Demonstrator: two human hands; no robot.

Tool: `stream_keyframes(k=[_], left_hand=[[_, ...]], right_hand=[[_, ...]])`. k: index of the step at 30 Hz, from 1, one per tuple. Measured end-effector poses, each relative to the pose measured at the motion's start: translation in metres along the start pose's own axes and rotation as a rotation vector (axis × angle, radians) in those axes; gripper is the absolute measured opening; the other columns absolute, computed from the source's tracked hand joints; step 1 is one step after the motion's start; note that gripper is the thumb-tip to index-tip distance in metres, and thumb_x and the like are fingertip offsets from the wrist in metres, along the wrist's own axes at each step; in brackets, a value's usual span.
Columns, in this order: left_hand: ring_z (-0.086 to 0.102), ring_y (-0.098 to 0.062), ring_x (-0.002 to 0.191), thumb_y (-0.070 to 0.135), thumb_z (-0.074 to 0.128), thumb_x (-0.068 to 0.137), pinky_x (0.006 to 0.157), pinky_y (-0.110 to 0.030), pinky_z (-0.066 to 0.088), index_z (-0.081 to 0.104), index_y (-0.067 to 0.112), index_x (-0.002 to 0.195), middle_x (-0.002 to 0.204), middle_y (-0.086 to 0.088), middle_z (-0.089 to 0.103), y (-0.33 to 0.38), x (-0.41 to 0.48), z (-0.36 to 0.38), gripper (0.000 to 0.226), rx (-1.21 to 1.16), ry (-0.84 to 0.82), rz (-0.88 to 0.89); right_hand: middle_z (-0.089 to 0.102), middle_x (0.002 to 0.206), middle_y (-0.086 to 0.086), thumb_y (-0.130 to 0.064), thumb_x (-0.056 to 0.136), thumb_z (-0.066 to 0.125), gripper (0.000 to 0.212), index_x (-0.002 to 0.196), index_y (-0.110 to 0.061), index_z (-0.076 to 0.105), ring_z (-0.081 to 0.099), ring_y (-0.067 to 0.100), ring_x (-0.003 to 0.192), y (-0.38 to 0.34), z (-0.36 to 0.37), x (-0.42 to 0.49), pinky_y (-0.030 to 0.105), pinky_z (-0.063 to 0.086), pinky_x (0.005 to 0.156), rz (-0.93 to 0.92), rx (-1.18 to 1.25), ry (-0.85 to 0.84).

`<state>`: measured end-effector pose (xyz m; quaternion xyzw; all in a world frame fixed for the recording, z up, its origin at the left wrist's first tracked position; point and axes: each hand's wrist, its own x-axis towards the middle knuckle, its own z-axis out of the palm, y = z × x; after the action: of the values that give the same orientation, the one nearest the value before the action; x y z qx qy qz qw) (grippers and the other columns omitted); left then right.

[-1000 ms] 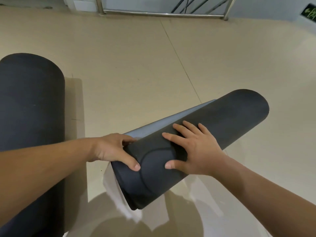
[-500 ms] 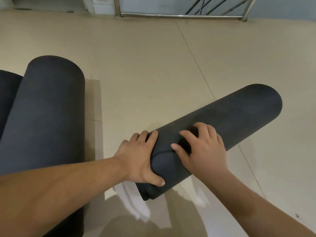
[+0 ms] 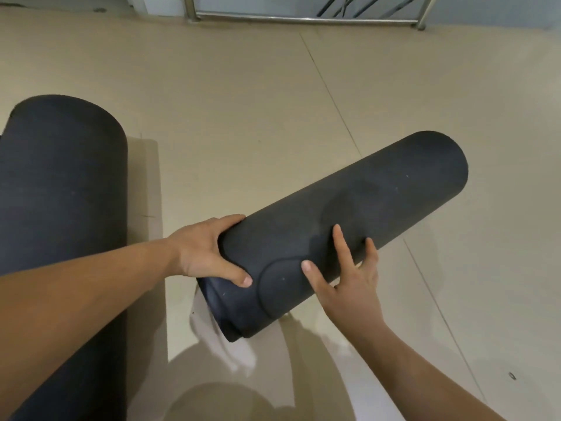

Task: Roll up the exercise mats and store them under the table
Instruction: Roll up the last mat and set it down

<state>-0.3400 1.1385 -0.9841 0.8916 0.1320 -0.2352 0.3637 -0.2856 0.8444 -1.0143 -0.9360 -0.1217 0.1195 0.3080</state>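
Black foam, two rolls in view. Landmark for all positions: the small roll (image 3: 349,226), slanting across mid-frame, near end toward the person, far end pointing up and right.

Well to the left of the small roll, a large roll (image 3: 60,208) is lying on the floor (image 3: 243,117), fully wound, with nobody touching it. Judgement: it is waiting there as a finished piece, parked clear of the working space.

At the small roll's near left end, the left hand (image 3: 206,253) is gripping. Its fingers (image 3: 230,219) are curling over the far side and the thumb is pressing on the upper face close to the end. Judgement: this clamp is stopping the outer lap from springing open, since foam of this sort is likely wanting to unwind.

The small roll itself is appearing wound to its end. A curved edge line is showing on its near face, and no flat tail is trailing. Cannot tell whether its underside is touching the floor.

On the small roll's near right flank, the right hand (image 3: 349,284) is lying spread. Its fingers (image 3: 338,241) are straight and splayed, pressing on the surface and closing round nothing. Judgement: it is steadying and snugging the roll.

Far beyond the small roll, a metal railing (image 3: 303,18) is running along the wall. No bench is showing, so the storing step is not yet begun. Judgement: the next move is likely calling for a two-handed lift.
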Motion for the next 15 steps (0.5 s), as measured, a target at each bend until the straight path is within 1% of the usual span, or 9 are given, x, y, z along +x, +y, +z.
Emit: stream_keyframes(k=[3,6,8,10,11,12,13,14,15], left_hand=[[0.054,-0.020,0.131,0.076,0.089,0.050,0.111,-0.040,0.049,0.025,0.049,0.157,0.143,0.019,0.051,0.014,-0.002,0.005,0.127,0.010,-0.019,-0.013],[0.059,-0.016,0.122,0.073,0.091,0.055,0.107,-0.037,0.050,0.029,0.043,0.154,0.135,0.020,0.056,0.035,-0.012,0.029,0.121,-0.099,-0.033,-0.064],[0.063,-0.014,0.118,0.077,0.092,0.047,0.105,-0.038,0.053,0.036,0.040,0.146,0.132,0.018,0.062,0.050,-0.018,0.063,0.119,-0.210,-0.029,-0.104],[0.064,-0.014,0.118,0.076,0.092,0.041,0.103,-0.038,0.055,0.040,0.034,0.142,0.129,0.015,0.064,0.066,-0.017,0.094,0.121,-0.312,0.017,-0.138],[0.064,-0.015,0.118,0.074,0.093,0.040,0.103,-0.038,0.055,0.040,0.031,0.142,0.129,0.013,0.064,0.073,-0.015,0.104,0.123,-0.344,0.042,-0.158],[0.064,-0.016,0.119,0.072,0.093,0.038,0.102,-0.038,0.056,0.040,0.030,0.142,0.130,0.012,0.064,0.076,-0.012,0.110,0.124,-0.368,0.049,-0.180],[0.064,-0.016,0.119,0.071,0.095,0.037,0.102,-0.038,0.056,0.042,0.030,0.141,0.130,0.012,0.065,0.078,-0.010,0.112,0.124,-0.393,0.038,-0.197],[0.065,-0.015,0.118,0.070,0.098,0.036,0.102,-0.037,0.057,0.045,0.031,0.139,0.130,0.013,0.066,0.078,-0.007,0.111,0.123,-0.418,0.014,-0.204],[0.067,-0.013,0.117,0.069,0.100,0.035,0.101,-0.035,0.057,0.050,0.033,0.137,0.129,0.014,0.069,0.077,-0.007,0.107,0.120,-0.439,-0.006,-0.190]], right_hand=[[-0.021,0.168,-0.017,-0.076,0.084,0.060,0.088,0.156,-0.066,0.010,-0.001,0.028,0.161,0.007,0.000,0.005,0.051,0.025,0.128,-0.021,0.161,-0.063],[-0.016,0.168,-0.021,-0.063,0.088,0.072,0.081,0.155,-0.063,0.026,-0.001,0.025,0.161,0.007,-0.035,0.031,0.050,0.023,0.129,0.002,0.267,-0.189],[-0.009,0.171,-0.017,-0.060,0.088,0.075,0.077,0.154,-0.057,0.036,0.005,0.021,0.161,0.008,-0.059,0.045,0.045,0.022,0.129,-0.037,0.253,-0.177],[-0.007,0.172,-0.013,-0.061,0.084,0.079,0.089,0.159,-0.052,0.031,0.013,0.023,0.160,0.011,-0.069,0.047,0.041,0.025,0.127,-0.036,0.219,-0.100],[-0.004,0.172,-0.011,-0.066,0.080,0.080,0.098,0.160,-0.052,0.027,0.021,0.025,0.158,0.014,-0.069,0.043,0.042,0.030,0.123,0.034,0.246,-0.072],[0.005,0.172,-0.008,-0.072,0.075,0.081,0.105,0.161,-0.053,0.023,0.030,0.027,0.153,0.018,-0.066,0.036,0.045,0.036,0.119,0.135,0.301,-0.071],[0.018,0.171,-0.005,-0.077,0.070,0.080,0.111,0.161,-0.054,0.022,0.040,0.027,0.148,0.022,-0.063,0.026,0.046,0.042,0.115,0.219,0.376,-0.098],[0.031,0.168,-0.006,-0.080,0.068,0.080,0.113,0.161,-0.055,0.020,0.046,0.025,0.143,0.028,-0.059,0.018,0.047,0.046,0.113,0.256,0.460,-0.138],[0.039,0.164,-0.011,-0.079,0.070,0.080,0.112,0.161,-0.057,0.019,0.049,0.021,0.141,0.033,-0.055,0.010,0.047,0.048,0.113,0.247,0.523,-0.178]])
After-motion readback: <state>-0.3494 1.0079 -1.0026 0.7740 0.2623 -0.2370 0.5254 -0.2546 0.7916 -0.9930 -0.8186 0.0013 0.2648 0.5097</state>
